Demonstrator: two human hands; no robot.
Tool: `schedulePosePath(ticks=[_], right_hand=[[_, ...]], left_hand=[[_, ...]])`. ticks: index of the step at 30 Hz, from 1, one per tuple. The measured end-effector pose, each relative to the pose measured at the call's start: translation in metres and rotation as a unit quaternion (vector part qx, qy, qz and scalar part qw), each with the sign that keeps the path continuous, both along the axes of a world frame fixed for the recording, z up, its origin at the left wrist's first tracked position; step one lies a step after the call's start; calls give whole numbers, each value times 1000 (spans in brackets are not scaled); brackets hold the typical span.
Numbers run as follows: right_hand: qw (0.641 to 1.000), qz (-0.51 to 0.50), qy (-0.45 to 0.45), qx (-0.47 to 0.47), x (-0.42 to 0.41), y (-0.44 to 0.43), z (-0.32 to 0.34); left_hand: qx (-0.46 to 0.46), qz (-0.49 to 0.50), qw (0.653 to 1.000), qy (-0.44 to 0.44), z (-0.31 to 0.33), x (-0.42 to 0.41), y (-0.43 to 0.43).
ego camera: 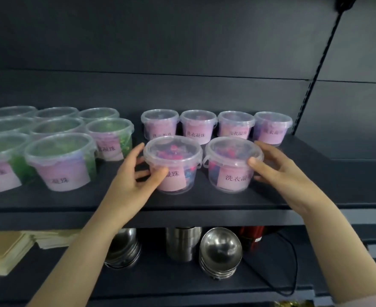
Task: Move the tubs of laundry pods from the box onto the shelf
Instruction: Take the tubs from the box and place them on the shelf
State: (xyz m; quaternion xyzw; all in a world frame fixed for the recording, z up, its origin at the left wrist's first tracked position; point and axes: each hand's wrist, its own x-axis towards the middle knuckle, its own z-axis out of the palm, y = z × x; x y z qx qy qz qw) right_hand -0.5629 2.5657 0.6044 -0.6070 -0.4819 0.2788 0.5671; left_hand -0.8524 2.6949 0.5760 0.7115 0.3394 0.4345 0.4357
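Observation:
Two clear tubs of pink and blue pods with pink labels stand side by side near the front of the dark shelf (pixel 204 207). My left hand (pixel 136 173) grips the left tub (pixel 173 165), thumb across its front and fingers behind. My right hand (pixel 275 167) grips the right tub (pixel 232 165) from its right side, thumb under the lid rim. Both tubs rest on the shelf. Behind them stands a row of several more pink-pod tubs (pixel 215 127). The box is out of view.
Several tubs of green pods (pixel 60 160) fill the shelf's left part. On the lower shelf sit stacked steel bowls (pixel 220 251), a steel cup (pixel 182 242), a red item (pixel 251 235), a black cable and tan paper stacks (pixel 3 251). A slotted upright (pixel 311 85) stands at the right.

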Motion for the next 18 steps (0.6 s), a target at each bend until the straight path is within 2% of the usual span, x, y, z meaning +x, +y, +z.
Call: schedulePosePath(ticks=[5, 10, 13, 18], right_hand=[[1000, 16, 5, 20, 11, 23, 3], [997, 56, -23, -50, 35, 61, 17], [996, 53, -24, -72, 50, 78, 20], [998, 32, -25, -53, 58, 88, 8]], left_hand=[[3, 15, 1000, -22, 0, 25, 11], [3, 39, 999, -6, 8, 54, 43], [5, 47, 999, 1, 7, 65, 58], [22, 56, 998, 3, 2, 66, 67]])
